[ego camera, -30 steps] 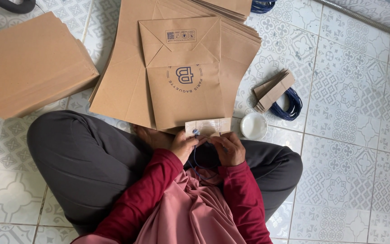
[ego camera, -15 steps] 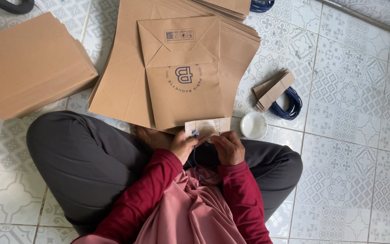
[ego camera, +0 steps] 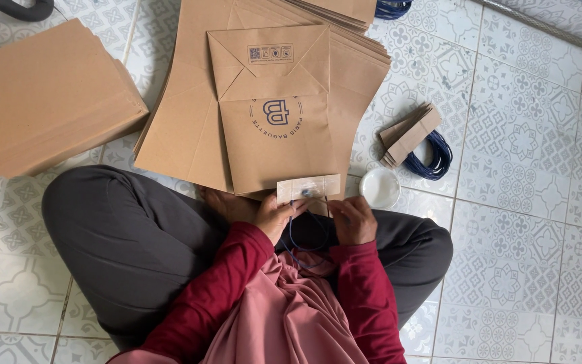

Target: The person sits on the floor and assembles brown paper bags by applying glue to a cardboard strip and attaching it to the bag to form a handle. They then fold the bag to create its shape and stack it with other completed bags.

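I sit cross-legged on a tiled floor. My left hand (ego camera: 274,214) pinches the lower edge of a small brown card strip (ego camera: 308,187) held flat over the near edge of a folded brown paper bag (ego camera: 274,138). My right hand (ego camera: 353,219) sits just right of it, fingers closed on a thin blue cord (ego camera: 292,236) that loops down into my lap and passes up to the strip. The bag lies on top of a stack of flat brown paper bags (ego camera: 183,114).
A small white round dish (ego camera: 380,187) stands beside my right hand. Further right lie a bundle of brown card strips (ego camera: 409,135) and a coil of blue cords (ego camera: 436,158). A thick pile of brown bags (ego camera: 42,101) is at the left.
My hands and the card strip have barely shifted; the view has tilted slightly.
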